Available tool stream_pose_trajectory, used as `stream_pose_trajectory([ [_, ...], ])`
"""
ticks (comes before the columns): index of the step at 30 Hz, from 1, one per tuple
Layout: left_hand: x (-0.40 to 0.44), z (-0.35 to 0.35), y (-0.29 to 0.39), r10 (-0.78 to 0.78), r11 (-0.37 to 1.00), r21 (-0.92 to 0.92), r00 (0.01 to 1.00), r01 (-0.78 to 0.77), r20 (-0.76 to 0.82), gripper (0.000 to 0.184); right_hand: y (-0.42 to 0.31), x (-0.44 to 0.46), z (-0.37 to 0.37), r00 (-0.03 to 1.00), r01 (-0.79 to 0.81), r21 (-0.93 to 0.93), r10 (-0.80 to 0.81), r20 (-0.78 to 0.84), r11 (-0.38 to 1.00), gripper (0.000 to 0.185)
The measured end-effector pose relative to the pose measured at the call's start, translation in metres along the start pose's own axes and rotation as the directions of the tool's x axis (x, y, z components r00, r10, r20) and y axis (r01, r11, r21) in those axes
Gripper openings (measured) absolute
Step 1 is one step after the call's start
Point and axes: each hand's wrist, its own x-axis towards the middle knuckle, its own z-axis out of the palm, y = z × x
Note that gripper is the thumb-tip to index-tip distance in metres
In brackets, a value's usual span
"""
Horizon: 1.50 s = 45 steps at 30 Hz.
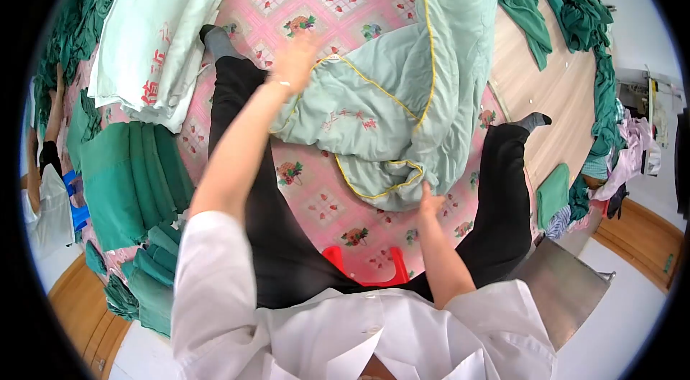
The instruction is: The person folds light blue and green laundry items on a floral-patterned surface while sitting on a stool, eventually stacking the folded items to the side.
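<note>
Right hand (431, 202) has its grip closed on the pale green quilt's (392, 85) near edge. Left hand (295, 62), blurred, is at its left edge; cannot tell its grip.

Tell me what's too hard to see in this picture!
All in the head view:
- Left hand: fingers blurred by movement.
- Right hand: fingers partly hidden by quilt.
- Quilt: far end cut off by top edge.
- Red object: partly hidden by trousers.
- Other person: cut off by dark border.
</note>
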Motion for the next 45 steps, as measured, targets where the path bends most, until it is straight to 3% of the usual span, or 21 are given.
stream_pose_trajectory([
  [2,0.019,0.027,0.05,0.017,0.996,0.082,0.994,-0.026,0.111,0.062,-0.002,-0.032,0.012,0.973,0.227,-0.031,-0.228,-0.028,0.973,0.074],
  [5,0.025,0.05,0.091,-0.102,0.994,-0.003,0.914,0.112,0.392,0.043,-0.023,-0.065,0.013,0.7,0.709,-0.123,-0.714,0.005,0.694,0.079],
  [8,0.029,0.039,0.103,-0.048,0.994,-0.036,0.728,0.1,0.684,0.033,-0.049,-0.042,0.017,0.785,0.614,-0.069,-0.599,0.158,0.787,0.067],
  [11,-0.001,-0.004,0.097,-0.105,0.964,-0.163,0.864,0.211,0.493,0.022,-0.056,0.013,0.011,0.845,0.499,-0.152,-0.441,0.302,0.853,0.039],
  [13,-0.018,-0.025,0.068,-0.244,0.889,-0.314,0.925,0.333,0.29,0.023,-0.039,0.058,0.025,0.796,0.604,0.086,-0.594,-0.12,0.792,0.021],
  [14,-0.027,-0.035,0.045,-0.31,0.857,-0.375,0.935,0.353,0.172,0.023,-0.048,0.069,0.002,0.899,0.405,0.378,-0.439,0.002,0.832,0.02],
  [15,-0.036,-0.049,0.01,-0.385,0.776,-0.485,0.912,0.403,0.141,0.025,-0.062,0.07,-0.03,0.938,0.141,0.608,-0.302,0.171,0.781,0.018],
  [16,-0.042,-0.068,-0.019,-0.456,0.678,-0.597,0.882,0.428,0.115,0.028,-0.079,0.06,-0.068,0.936,-0.066,0.873,-0.274,0.222,0.483,0.016],
  [18,-0.06,-0.188,0.003,-0.784,0.037,-0.889,0.565,0.456,0.257,0.02,-0.102,0.054,-0.142,0.918,-0.231,0.963,-0.295,0.264,0.142,0.021],
  [20,-0.086,-0.232,-0.05,-0.622,-0.378,-0.923,0.718,0.072,0.312,0.025,-0.107,0.071,-0.206,0.864,-0.273,0.961,-0.43,0.261,0.036,0.027],
  [24,-0.152,-0.36,0.002,-0.519,-0.479,-0.874,0.828,-0.077,0.211,0.033,-0.103,-0.02,-0.331,0.873,-0.069,0.989,-0.488,-0.003,-0.13,0.032],
  [28,-0.213,-0.408,0.109,-0.496,-0.397,-0.918,0.843,-0.006,0.209,0.033,-0.042,-0.087,-0.369,0.666,-0.001,0.973,-0.726,-0.171,-0.23,0.034],
  [29,-0.224,-0.398,0.124,-0.531,-0.383,-0.924,0.816,0.008,0.227,0.03,-0.022,-0.095,-0.362,0.577,0.375,0.917,-0.74,-0.344,-0.135,0.034],
  [32,-0.257,-0.377,0.201,-0.637,0.16,-0.981,0.771,0.109,-0.018,0.042,0.027,-0.147,-0.337,0.429,0.52,0.851,-0.838,-0.337,-0.076,0.029],
  [34,-0.277,-0.334,0.223,-0.415,0.577,-0.815,0.841,-0.052,-0.347,0.05,0.052,-0.191,-0.332,0.125,0.652,0.751,-0.961,-0.245,-0.106,0.025],
  [35,-0.286,-0.331,0.246,-0.34,0.551,-0.83,0.884,-0.089,-0.32,0.053,0.054,-0.206,-0.333,-0.093,0.739,0.649,-0.981,-0.168,-0.181,0.024],
  [36,-0.292,-0.299,0.259,-0.341,0.157,-0.982,0.928,-0.101,-0.15,0.047,0.058,-0.219,-0.334,-0.288,0.795,0.544,-0.956,-0.051,-0.268,0.023],
  [38,-0.302,-0.296,0.294,-0.055,0.077,-0.92,0.923,0.384,0.381,0.027,0.075,-0.233,-0.314,-0.34,0.796,0.544,-0.94,0.038,-0.266,0.023],
  [42,-0.318,-0.226,0.336,0.168,0.206,-0.864,0.853,0.46,0.494,0.031,0.095,-0.218,-0.281,-0.505,0.782,0.473,-0.857,0.1,-0.406,0.021],
  [44,-0.327,-0.232,0.341,0.098,0.181,-0.868,0.869,0.463,0.484,0.03,0.084,-0.202,-0.304,-0.25,0.803,0.533,-0.661,0.707,0.266,0.019],
  [45,-0.326,-0.239,0.339,0.109,0.186,-0.866,0.866,0.464,0.488,0.03,0.084,-0.176,-0.291,-0.09,0.721,0.61,-0.827,0.555,0.33,0.019],
])
